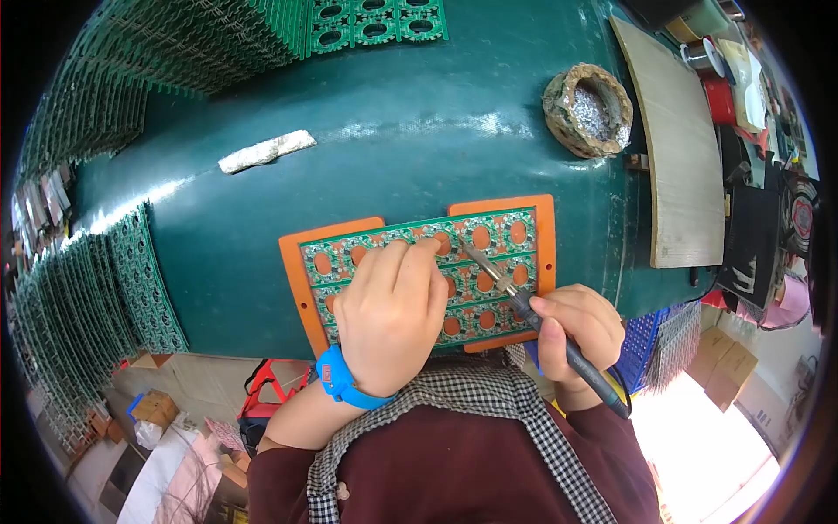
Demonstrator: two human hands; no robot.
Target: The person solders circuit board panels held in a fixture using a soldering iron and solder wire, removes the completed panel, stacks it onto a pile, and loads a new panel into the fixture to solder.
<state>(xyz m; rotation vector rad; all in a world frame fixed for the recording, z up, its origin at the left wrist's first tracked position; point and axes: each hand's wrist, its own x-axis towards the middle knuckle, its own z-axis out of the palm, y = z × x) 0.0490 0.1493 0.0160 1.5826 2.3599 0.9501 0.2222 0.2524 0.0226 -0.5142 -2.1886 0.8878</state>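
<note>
Looking down through the head camera, I see the left hand (390, 314) resting palm-down on a green circuit board panel (419, 275), fingers curled loosely and fingertips pressing the panel surface; it grips nothing. A blue wristband (342, 380) sits on that wrist.

The panel lies in an orange fixture frame (546, 236), which sits flat on the dark green counter (384, 148), close to the near edge. The panel carries rows of round cut-outs through which the orange frame shows.

The right hand (576, 327) is closed around the dark handle of a soldering iron (524, 306), held like a pen. The iron slants up and to the left, and its metal tip touches the panel just beside the left fingertips. The iron's cord runs down past the right wrist.

Further items on the counter:
- A pale, rough strip (266, 151) lies well apart from the panel, toward the far left.
- A round holder filled with silvery metal residue (589, 109) stands toward the far right.
- A tan flat board (676, 148) lies along the right edge.
- Stacks of green circuit panels (113, 279) are fanned out along the left side, with more (375, 19) at the far edge.
</note>
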